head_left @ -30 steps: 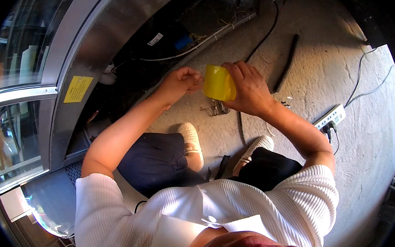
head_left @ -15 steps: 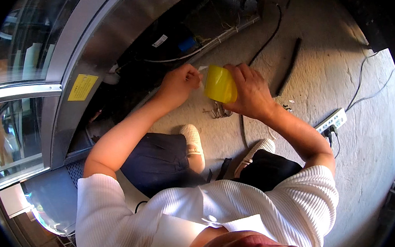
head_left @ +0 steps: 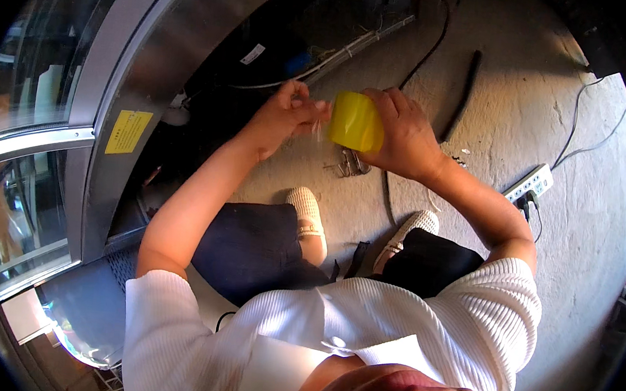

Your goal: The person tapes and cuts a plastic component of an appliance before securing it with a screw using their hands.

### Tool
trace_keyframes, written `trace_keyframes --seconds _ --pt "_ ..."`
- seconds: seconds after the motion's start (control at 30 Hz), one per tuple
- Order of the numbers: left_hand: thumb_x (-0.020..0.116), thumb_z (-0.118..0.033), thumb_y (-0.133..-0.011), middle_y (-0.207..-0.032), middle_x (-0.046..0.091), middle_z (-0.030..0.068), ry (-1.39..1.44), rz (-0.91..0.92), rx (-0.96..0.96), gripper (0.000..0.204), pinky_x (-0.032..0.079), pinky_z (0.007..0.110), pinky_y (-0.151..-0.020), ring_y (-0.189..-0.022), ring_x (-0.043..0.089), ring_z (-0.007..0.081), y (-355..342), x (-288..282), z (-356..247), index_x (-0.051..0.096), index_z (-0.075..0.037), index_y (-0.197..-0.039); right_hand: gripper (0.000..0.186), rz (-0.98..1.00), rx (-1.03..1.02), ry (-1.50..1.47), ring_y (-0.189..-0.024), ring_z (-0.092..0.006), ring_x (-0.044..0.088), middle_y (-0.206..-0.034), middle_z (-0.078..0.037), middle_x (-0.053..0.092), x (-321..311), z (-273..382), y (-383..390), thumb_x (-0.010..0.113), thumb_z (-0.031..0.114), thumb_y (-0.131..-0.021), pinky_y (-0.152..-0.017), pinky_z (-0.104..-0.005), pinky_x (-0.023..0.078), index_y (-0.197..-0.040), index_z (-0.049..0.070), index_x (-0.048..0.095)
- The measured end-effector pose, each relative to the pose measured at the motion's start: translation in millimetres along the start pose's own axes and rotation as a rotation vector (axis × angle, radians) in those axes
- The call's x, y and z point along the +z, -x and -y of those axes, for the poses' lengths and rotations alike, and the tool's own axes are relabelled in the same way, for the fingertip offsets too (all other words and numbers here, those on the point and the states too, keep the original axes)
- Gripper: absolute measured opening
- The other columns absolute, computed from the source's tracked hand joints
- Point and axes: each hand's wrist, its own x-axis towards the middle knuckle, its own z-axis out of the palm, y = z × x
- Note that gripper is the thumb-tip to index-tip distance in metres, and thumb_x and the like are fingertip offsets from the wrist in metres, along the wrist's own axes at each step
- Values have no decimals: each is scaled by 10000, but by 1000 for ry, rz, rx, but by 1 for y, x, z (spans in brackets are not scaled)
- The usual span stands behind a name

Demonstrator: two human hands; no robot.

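Note:
My right hand (head_left: 403, 138) is closed around a wide roll of yellow packing tape (head_left: 355, 122), its fingers wrapped over the roll's right side. To the left of the roll, my left hand (head_left: 290, 116) has its thumb and fingers pinched together, with a thin clear strip of tape (head_left: 318, 131) at the fingertips. The strip is see-through and hard to follow, so how it joins the roll cannot be made out. Both hands are held above the concrete floor, in front of the open dark base of a metal-framed glass cabinet (head_left: 128, 71).
A small tangle of bent metal wire (head_left: 350, 166) lies on the floor beyond my feet. Right of it are a black tube (head_left: 462, 97), a black cable (head_left: 428, 54) and a white power strip (head_left: 529, 182) with plugs in it. A white cable (head_left: 277, 86) runs along the cabinet base.
The left hand has shifted slightly, its fingers now stretching toward the roll with the clear strip showing. The right hand and tape roll have risen a little and moved slightly right.

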Motion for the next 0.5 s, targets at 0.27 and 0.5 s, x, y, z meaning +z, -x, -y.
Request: trace_keyframes --seconds 0.27,0.5 --pt "615 -216 -941 -1096 622 35 -124 62 171 176 528 270 -873 -1005 631 139 4 -5 -4 561 -122 -1079 773 40 42 -96 -993 -369 581 -1086 -185 557 -5 3 -1 811 257 -597 -863 -435 487 -1254 35 472" --pt "662 -228 -908 -1153 604 55 -71 50 67 368 528 305 -895 -1018 622 149 5 -8 0 563 -71 -1226 772 49 70 -138 -1033 -386 567 -1129 -199 553 -2 2 1 800 267 -604 -880 -444 482 -1262 31 471"
